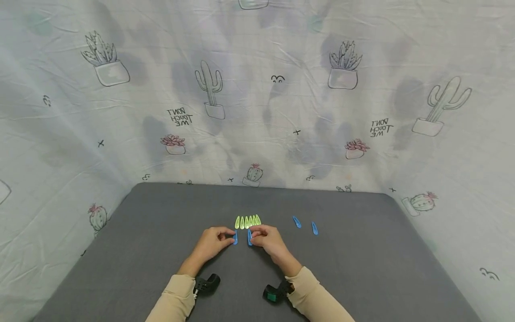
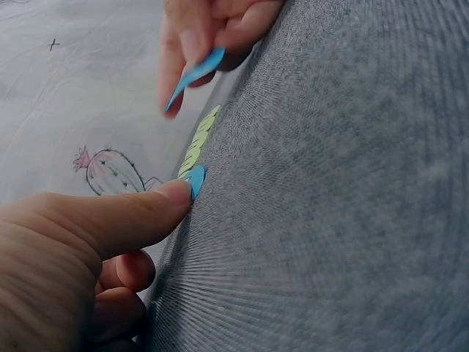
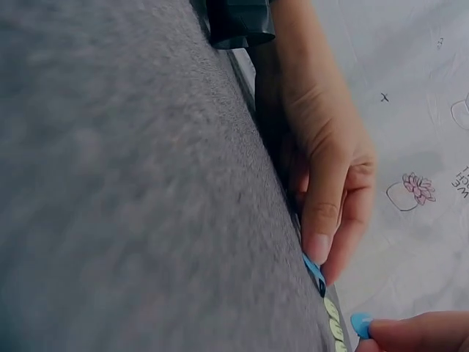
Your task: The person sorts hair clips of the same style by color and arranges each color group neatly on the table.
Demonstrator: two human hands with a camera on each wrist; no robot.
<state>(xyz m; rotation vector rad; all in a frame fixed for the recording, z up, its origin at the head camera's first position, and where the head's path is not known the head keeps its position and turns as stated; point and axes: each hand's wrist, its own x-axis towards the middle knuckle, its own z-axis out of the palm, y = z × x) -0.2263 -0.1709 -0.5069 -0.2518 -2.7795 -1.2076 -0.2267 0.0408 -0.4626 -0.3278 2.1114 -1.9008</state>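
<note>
Below a row of yellow-green snap hair clips (image 1: 242,222), my left hand (image 1: 212,243) pinches a blue snap hair clip (image 1: 235,237) between thumb and finger. Just to its right, my right hand (image 1: 269,241) pinches another blue hair clip (image 1: 249,237). In the left wrist view, the right hand's clip (image 2: 194,76) appears tilted in the fingertips, while the left thumb covers part of its own clip (image 2: 197,180). From the right wrist, the right hand's clip (image 3: 315,274) points toward the green row (image 3: 333,319).
Two more blue hair clips, one (image 1: 297,222) nearer and one (image 1: 314,228) farther right, lie apart on the grey table (image 1: 362,268). A patterned cloth (image 1: 257,98) hangs behind the table and along its sides. Each wrist wears a black camera, such as the left one (image 1: 209,283).
</note>
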